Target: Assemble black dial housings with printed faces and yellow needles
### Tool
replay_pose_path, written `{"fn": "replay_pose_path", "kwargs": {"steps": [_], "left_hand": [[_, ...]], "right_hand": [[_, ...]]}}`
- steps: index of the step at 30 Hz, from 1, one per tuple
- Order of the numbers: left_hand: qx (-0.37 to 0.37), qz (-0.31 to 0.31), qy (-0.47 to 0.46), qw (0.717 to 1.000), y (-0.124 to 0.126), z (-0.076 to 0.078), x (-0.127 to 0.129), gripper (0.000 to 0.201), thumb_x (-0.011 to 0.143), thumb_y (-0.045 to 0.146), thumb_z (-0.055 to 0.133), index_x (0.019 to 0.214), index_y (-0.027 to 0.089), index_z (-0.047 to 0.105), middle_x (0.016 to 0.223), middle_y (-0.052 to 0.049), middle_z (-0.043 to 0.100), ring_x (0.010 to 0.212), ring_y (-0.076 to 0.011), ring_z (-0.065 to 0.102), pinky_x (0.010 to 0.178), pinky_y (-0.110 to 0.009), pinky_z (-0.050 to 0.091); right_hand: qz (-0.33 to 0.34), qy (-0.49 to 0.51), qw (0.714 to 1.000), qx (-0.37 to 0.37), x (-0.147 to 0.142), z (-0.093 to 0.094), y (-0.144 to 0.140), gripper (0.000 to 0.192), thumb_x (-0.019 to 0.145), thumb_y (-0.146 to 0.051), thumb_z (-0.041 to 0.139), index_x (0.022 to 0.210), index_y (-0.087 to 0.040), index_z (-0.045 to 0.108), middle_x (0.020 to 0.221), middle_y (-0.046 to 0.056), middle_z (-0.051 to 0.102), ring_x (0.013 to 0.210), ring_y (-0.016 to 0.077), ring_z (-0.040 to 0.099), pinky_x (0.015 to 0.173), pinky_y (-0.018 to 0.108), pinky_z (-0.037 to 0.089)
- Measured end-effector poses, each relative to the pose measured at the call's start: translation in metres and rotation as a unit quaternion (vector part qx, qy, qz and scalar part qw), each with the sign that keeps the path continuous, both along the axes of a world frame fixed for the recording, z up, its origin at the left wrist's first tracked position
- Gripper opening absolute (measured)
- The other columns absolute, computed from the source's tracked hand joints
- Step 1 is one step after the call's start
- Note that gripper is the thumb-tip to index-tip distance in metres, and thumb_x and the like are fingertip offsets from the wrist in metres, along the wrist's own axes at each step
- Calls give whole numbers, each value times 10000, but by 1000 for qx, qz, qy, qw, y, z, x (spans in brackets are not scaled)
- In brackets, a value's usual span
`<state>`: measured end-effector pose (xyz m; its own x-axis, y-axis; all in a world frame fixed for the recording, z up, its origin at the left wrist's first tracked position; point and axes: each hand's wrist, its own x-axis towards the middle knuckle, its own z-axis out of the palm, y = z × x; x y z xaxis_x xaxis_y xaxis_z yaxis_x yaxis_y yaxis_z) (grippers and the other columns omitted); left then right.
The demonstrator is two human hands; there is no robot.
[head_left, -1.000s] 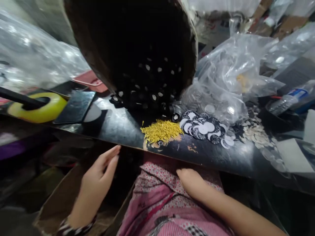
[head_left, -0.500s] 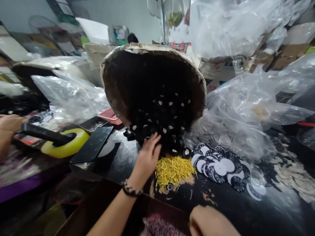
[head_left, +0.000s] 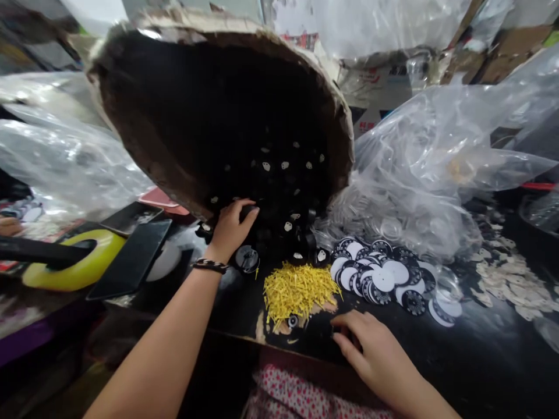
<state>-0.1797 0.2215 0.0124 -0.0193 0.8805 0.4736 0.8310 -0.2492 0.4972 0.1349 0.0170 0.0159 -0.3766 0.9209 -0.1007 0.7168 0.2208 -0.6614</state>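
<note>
Has left hand (head_left: 229, 231) at tub (head_left: 209, 87), likely tipped for easy reach; right hand (head_left: 371, 343) near yellow sticks (head_left: 301, 288). Can't tell either grip's state.

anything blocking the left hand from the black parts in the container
Nothing visible does. The left hand is at the open mouth of the container, its fingers right beside the black parts; a dark round piece lies nearer the camera, off that path. Whether they touch is too dark to tell.
</note>
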Motion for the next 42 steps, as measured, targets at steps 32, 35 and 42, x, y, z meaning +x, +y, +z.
{"fn": "replay_pose_path", "kwargs": {"steps": [32, 35, 42], "left_hand": [[-26, -3, 72, 997, -164, -36, 36, 428, 928, 354, 543, 1348, 273, 559, 1496, -101, 473, 1302, -304, 446, 1110, -492, 327], [8, 18, 26, 999, -171, -30, 42, 414, 961, 316, 488, 1371, 271, 527, 1477, -90, 501, 1354, -273, 417, 1139, -476, 298], [-213, -70, -367, 903, -221, -3, 104, 384, 885, 421, 610, 1253, 317, 648, 1395, -35, 598, 1311, -287, 508, 1131, -440, 345]], "right_hand": [[31, 10, 999, 22, 5, 0, -2, 137, 934, -174, 510, 861, -190, 625, 838, 38, 694, 791, 205, 608, 753, 366, 440], [16, 40, 999, 21, 4, 3, -2, 145, 931, -178, 509, 879, -188, 644, 847, 42, 701, 796, 201, 617, 761, 363, 450], [36, 204, 978, -15, -10, 13, 7, 403, 918, -270, 602, 1318, -239, 565, 1067, 35, 716, 879, 156, 658, 813, 288, 494]]}}
